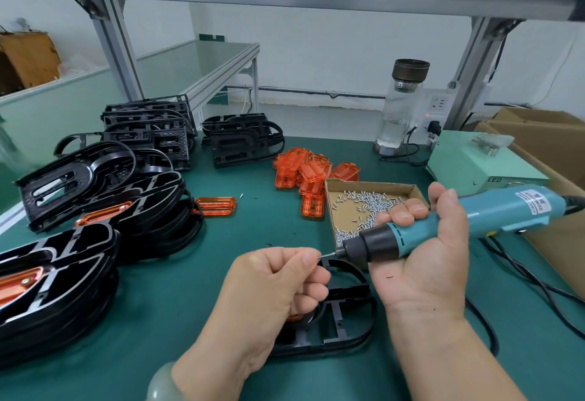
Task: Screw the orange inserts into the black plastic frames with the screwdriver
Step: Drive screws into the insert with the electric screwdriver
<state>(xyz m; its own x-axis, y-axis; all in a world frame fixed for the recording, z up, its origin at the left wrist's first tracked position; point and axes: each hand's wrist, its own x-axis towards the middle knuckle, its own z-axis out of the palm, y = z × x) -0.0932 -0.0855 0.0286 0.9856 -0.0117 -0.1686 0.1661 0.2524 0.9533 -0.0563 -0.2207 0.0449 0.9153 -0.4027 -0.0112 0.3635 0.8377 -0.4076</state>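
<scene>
Head view — screwdriver (512, 207) lying crosswise, tip leftward

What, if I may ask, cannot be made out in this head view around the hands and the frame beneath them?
- Head view: the screw pinched by the left hand is too small to tell whether it sits on the bit of the screwdriver gripped by the right hand.
- The orange insert in the black frame is almost wholly hidden by the left hand.
- The screwdriver's label is too blurred to read.
</scene>
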